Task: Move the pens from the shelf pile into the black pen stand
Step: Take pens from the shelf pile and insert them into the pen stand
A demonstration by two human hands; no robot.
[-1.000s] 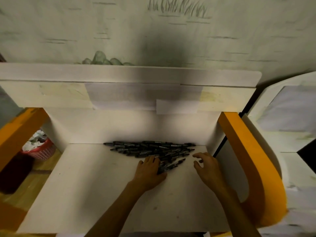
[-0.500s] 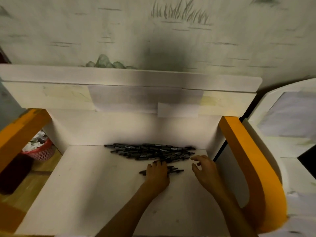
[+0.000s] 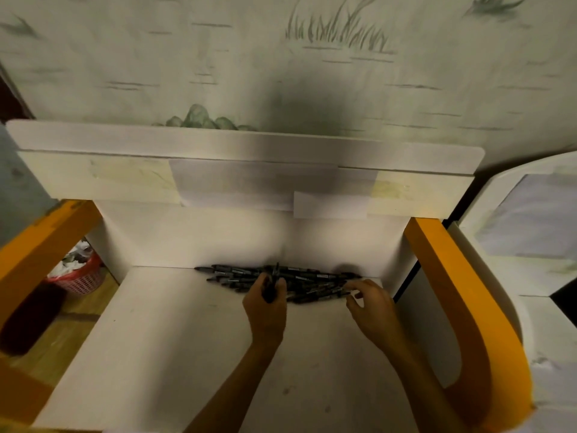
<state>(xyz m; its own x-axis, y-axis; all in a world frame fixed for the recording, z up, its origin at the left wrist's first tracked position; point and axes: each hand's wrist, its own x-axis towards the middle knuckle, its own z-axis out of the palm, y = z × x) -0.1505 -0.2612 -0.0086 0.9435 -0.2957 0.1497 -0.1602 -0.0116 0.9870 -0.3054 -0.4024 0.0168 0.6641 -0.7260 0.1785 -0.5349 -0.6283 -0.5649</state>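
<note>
Home-like room: painted wall mural (image 3: 337, 42), white-and-orange shelf (image 3: 175, 332), red laundry-style basket (image 3: 81, 278) on wooden floor.

Pen labels in the pile (image 3: 293, 278) are way too tiny to read. The left hand (image 3: 265, 304) covers some pens, both forearms run off the bottom edge, and the red basket (image 3: 79, 276) sits half hidden behind the orange side panel (image 3: 43, 245).
</note>
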